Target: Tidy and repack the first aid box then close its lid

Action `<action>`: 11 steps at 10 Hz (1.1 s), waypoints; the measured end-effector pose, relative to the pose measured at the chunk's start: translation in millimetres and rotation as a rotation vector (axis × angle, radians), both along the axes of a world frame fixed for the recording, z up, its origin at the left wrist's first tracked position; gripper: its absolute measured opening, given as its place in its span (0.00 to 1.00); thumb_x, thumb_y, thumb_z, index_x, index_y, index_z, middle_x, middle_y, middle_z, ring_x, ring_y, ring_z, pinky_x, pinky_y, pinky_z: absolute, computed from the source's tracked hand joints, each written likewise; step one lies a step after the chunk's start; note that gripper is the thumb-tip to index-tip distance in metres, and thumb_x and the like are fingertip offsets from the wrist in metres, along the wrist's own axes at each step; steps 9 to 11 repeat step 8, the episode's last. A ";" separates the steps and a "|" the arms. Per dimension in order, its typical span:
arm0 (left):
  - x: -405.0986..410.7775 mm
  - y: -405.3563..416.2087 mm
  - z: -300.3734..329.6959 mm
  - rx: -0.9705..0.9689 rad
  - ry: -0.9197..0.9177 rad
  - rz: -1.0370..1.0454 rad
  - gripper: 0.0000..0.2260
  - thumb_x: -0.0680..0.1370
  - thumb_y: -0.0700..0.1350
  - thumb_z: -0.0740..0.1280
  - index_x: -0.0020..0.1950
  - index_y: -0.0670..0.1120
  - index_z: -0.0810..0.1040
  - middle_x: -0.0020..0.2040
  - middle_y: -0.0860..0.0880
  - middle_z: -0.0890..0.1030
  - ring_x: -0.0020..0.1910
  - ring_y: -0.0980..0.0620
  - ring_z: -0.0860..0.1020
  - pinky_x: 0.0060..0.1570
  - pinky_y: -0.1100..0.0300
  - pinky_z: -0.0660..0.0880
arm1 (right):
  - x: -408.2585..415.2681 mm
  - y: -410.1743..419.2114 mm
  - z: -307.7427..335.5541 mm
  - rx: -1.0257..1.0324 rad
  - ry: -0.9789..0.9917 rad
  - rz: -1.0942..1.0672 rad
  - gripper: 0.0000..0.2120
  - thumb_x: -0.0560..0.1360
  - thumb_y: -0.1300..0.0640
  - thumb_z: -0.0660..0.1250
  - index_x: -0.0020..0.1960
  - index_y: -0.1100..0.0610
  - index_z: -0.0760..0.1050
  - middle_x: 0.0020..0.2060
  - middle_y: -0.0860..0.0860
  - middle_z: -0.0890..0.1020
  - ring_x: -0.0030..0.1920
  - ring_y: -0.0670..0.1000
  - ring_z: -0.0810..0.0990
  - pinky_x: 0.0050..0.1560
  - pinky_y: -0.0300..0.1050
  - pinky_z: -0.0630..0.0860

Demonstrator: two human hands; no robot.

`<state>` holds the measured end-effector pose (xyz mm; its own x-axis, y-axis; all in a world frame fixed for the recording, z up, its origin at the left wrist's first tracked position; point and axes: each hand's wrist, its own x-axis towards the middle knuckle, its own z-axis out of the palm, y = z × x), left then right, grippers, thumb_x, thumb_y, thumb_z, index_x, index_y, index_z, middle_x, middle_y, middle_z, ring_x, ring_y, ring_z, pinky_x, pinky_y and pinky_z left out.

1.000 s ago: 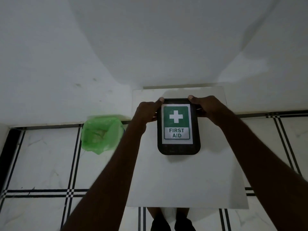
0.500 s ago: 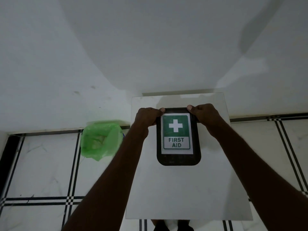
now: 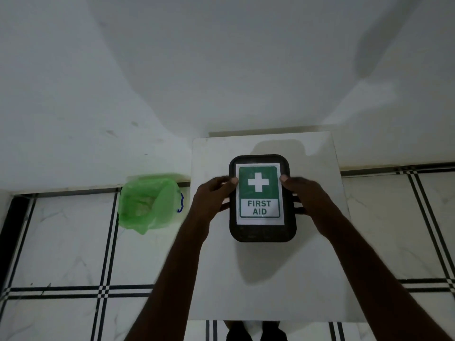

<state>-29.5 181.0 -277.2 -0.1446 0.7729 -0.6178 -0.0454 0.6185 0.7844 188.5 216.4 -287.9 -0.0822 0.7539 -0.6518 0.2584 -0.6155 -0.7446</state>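
Note:
A black first aid box (image 3: 262,231) lies on a small white table (image 3: 266,279), its lid down and bearing a green label with a white cross and the words FIRST AID. My left hand (image 3: 211,196) grips the box's left side, thumb on the lid's edge. Opposite it, my right hand (image 3: 305,193) holds the right side, where dark clasps show between the fingers. The box's contents are hidden under the lid.
A bin lined with a green plastic bag (image 3: 147,203) stands on the tiled floor left of the table, against the white wall (image 3: 221,70). The table's back edge is near the wall. My feet show below the table's front edge.
Both hands slid from the box's far corners down to its left and right sides. The box looks to sit where it was on the table; the view shifted.

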 end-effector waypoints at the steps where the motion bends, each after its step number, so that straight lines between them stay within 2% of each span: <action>1: 5.0 -24.1 -7.0 0.041 0.016 -0.068 0.16 0.78 0.46 0.69 0.66 0.49 0.78 0.57 0.50 0.85 0.55 0.51 0.84 0.54 0.53 0.81 | 3.3 -23.3 -5.4 -0.018 0.031 0.021 0.15 0.78 0.48 0.65 0.61 0.52 0.74 0.51 0.51 0.83 0.50 0.51 0.82 0.41 0.43 0.78; 2: 14.0 -24.4 -10.7 0.100 0.052 -0.043 0.15 0.79 0.46 0.68 0.67 0.51 0.78 0.57 0.51 0.85 0.54 0.52 0.84 0.57 0.51 0.81 | 1.7 -24.9 -9.6 0.065 0.019 -0.022 0.11 0.78 0.49 0.64 0.59 0.50 0.76 0.49 0.47 0.85 0.50 0.50 0.83 0.42 0.42 0.78; 3: 25.4 -6.0 -8.6 0.135 0.073 -0.035 0.16 0.80 0.48 0.67 0.68 0.51 0.77 0.57 0.52 0.85 0.53 0.55 0.84 0.56 0.55 0.81 | 2.1 -10.3 -10.4 0.143 -0.016 -0.065 0.09 0.79 0.47 0.63 0.56 0.49 0.77 0.46 0.46 0.84 0.48 0.48 0.83 0.47 0.44 0.79; 5: 38.1 23.2 -12.8 0.190 0.170 -0.041 0.16 0.80 0.52 0.65 0.67 0.51 0.78 0.56 0.52 0.85 0.50 0.59 0.83 0.45 0.68 0.80 | 5.5 20.6 -8.6 0.204 -0.052 -0.060 0.13 0.79 0.46 0.62 0.57 0.51 0.78 0.44 0.48 0.84 0.45 0.47 0.83 0.44 0.39 0.77; 6: 39.6 27.3 -11.8 0.183 0.201 -0.053 0.18 0.80 0.53 0.65 0.68 0.49 0.77 0.58 0.50 0.84 0.52 0.57 0.82 0.48 0.65 0.81 | 6.3 26.1 -7.7 0.216 -0.067 -0.031 0.16 0.79 0.44 0.61 0.57 0.53 0.78 0.46 0.50 0.84 0.46 0.50 0.83 0.45 0.41 0.78; 7: 36.1 23.2 9.7 0.119 0.262 -0.030 0.25 0.75 0.61 0.66 0.67 0.49 0.77 0.59 0.50 0.83 0.57 0.51 0.81 0.60 0.49 0.78 | 10.3 20.1 4.4 0.184 -0.151 -0.020 0.22 0.77 0.41 0.62 0.60 0.57 0.77 0.53 0.56 0.84 0.51 0.55 0.83 0.55 0.52 0.80; 8: 31.0 17.1 39.6 0.140 0.421 -0.022 0.24 0.77 0.58 0.66 0.69 0.48 0.75 0.62 0.50 0.81 0.61 0.51 0.78 0.59 0.57 0.72 | 13.2 12.7 35.0 0.183 -0.281 -0.024 0.29 0.76 0.39 0.62 0.69 0.58 0.71 0.63 0.58 0.79 0.60 0.58 0.80 0.62 0.55 0.77; 11: 31.0 17.1 39.6 0.140 0.421 -0.022 0.24 0.77 0.58 0.66 0.69 0.48 0.75 0.62 0.50 0.81 0.61 0.51 0.78 0.59 0.57 0.72 | 13.2 12.7 35.0 0.183 -0.281 -0.024 0.29 0.76 0.39 0.62 0.69 0.58 0.71 0.63 0.58 0.79 0.60 0.58 0.80 0.62 0.55 0.77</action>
